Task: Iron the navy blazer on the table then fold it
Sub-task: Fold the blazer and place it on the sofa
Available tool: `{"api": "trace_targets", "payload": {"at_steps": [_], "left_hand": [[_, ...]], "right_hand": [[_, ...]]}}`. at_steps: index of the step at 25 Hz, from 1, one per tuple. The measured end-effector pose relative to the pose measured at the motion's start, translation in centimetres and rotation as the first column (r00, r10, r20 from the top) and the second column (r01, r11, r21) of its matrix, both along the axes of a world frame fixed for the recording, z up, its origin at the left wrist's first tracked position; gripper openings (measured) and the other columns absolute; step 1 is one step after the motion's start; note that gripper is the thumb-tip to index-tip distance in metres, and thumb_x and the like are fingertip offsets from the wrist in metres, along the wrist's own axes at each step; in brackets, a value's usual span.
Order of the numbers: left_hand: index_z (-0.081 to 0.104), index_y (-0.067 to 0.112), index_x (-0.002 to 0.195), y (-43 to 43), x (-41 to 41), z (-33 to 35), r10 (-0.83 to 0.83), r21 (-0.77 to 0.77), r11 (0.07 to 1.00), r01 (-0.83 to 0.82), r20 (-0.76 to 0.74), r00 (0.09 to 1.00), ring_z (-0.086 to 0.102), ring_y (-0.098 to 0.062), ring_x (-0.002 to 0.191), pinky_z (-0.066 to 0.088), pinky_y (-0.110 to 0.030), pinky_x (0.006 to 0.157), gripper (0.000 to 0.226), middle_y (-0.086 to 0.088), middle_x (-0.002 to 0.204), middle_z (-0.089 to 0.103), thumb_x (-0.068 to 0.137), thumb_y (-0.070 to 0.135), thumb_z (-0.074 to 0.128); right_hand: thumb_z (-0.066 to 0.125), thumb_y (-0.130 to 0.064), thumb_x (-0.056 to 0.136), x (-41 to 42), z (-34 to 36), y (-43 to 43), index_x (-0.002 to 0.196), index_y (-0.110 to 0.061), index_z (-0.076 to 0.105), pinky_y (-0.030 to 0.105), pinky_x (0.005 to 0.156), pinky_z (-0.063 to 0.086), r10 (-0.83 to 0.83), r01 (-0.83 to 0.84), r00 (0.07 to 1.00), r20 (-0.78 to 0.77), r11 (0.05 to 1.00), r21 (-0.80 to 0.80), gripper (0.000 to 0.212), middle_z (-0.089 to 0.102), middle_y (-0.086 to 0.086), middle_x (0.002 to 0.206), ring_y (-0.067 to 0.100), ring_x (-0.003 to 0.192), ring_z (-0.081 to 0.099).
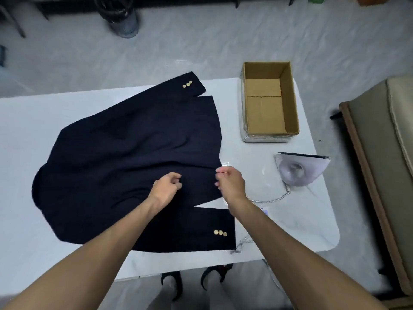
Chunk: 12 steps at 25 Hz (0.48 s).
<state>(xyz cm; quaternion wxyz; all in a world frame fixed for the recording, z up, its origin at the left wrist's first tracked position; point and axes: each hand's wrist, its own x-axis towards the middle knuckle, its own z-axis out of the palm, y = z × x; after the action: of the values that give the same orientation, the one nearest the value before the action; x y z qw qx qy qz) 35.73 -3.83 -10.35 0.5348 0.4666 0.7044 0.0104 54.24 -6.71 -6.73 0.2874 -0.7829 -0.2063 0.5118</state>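
Observation:
The navy blazer (125, 157) lies spread flat on the white table (26, 130), with its hem toward the right. One sleeve with gold cuff buttons (187, 84) points to the far edge. The other sleeve's buttons (220, 232) lie near the front edge. My left hand (166, 186) rests on the lower middle of the blazer, fingers curled into the cloth. At the hem's edge my right hand (230, 183) has its fingertips pinched together on the fabric. The iron (299, 170) stands on its heel to the right of the blazer, untouched, and its cord (274, 199) trails toward me.
An open, empty cardboard box (268, 101) stands at the table's far right corner. A beige padded seat (384, 153) is beyond the table's right edge. A dark bin (121, 16) stands on the floor behind. My feet (194, 280) show below the front edge.

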Motion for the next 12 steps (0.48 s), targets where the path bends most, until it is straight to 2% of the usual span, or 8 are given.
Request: {"api": "trace_targets", "payload": {"at_steps": [2,4,5,7,9,11,12], "left_hand": [[0.064,0.018,0.125,0.5,-5.2,1.5,0.199,0.089,0.976,-0.200,0.020,0.980,0.060,-0.016,0.115,0.039,-0.021,0.094,0.029,-0.001,0.123,0.066,0.096,0.014,0.058],[0.062,0.016,0.125,0.9,-10.4,2.1,0.384,0.185,0.908,-0.375,-0.013,0.923,0.060,-0.018,0.113,0.041,-0.024,0.092,0.031,-0.001,0.122,0.066,0.095,0.013,0.059],[0.059,0.015,0.129,0.8,-13.5,1.9,0.464,0.239,0.868,-0.435,-0.077,0.883,0.058,-0.021,0.116,0.043,-0.028,0.094,0.035,-0.004,0.126,0.063,0.094,0.014,0.060],[0.050,0.009,0.137,0.7,-20.0,0.2,0.557,0.342,0.819,-0.461,-0.278,0.783,0.050,-0.031,0.125,0.043,-0.039,0.103,0.048,-0.014,0.137,0.054,0.092,0.018,0.064],[0.040,0.005,0.144,0.7,-26.3,-2.2,0.593,0.389,0.801,-0.455,-0.412,0.692,0.038,-0.039,0.135,0.035,-0.048,0.112,0.064,-0.021,0.145,0.042,0.091,0.028,0.067],[0.031,0.006,0.149,1.2,-32.4,-4.5,0.623,0.373,0.781,-0.501,-0.403,0.671,0.034,-0.041,0.138,0.032,-0.051,0.113,0.076,-0.021,0.149,0.036,0.090,0.040,0.066],[0.029,0.008,0.151,1.7,-34.8,-5.3,0.643,0.335,0.764,-0.551,-0.337,0.687,0.036,-0.039,0.138,0.034,-0.051,0.112,0.078,-0.017,0.151,0.036,0.091,0.044,0.064]], "right_hand": [[0.047,-0.006,0.085,-4.9,1.6,2.8,0.096,-0.020,0.069,0.020,0.059,0.048,0.221,-0.221,0.975,0.003,0.974,0.049,0.028,0.067,0.000,0.080,0.011,0.063,0.061],[0.044,-0.006,0.088,-9.0,1.8,4.7,0.096,-0.021,0.071,0.026,0.064,0.054,0.409,-0.414,0.910,0.071,0.908,0.068,0.032,0.067,-0.002,0.078,0.016,0.067,0.064],[0.043,-0.006,0.090,-11.3,1.3,5.3,0.096,-0.022,0.071,0.030,0.068,0.055,0.510,-0.519,0.851,0.123,0.852,0.060,0.033,0.066,-0.004,0.077,0.018,0.070,0.065],[0.043,-0.009,0.094,-16.1,-0.7,6.3,0.103,-0.023,0.070,0.035,0.076,0.055,0.692,-0.721,0.672,0.263,0.692,0.024,0.032,0.063,-0.008,0.083,0.017,0.076,0.062],[0.047,-0.014,0.097,-21.5,-3.4,7.0,0.114,-0.022,0.067,0.033,0.084,0.052,0.789,-0.862,0.468,0.399,0.507,0.008,0.027,0.062,-0.007,0.101,0.015,0.094,0.059],[0.053,-0.022,0.097,-27.5,-6.4,7.3,0.124,-0.024,0.061,0.032,0.089,0.048,0.832,-0.935,0.323,0.451,0.356,0.014,0.028,0.058,-0.005,0.119,0.015,0.111,0.053],[0.055,-0.025,0.096,-30.0,-7.6,7.0,0.129,-0.024,0.057,0.032,0.092,0.046,0.850,-0.957,0.263,0.457,0.290,0.011,0.033,0.054,-0.005,0.125,0.015,0.116,0.050]]}}
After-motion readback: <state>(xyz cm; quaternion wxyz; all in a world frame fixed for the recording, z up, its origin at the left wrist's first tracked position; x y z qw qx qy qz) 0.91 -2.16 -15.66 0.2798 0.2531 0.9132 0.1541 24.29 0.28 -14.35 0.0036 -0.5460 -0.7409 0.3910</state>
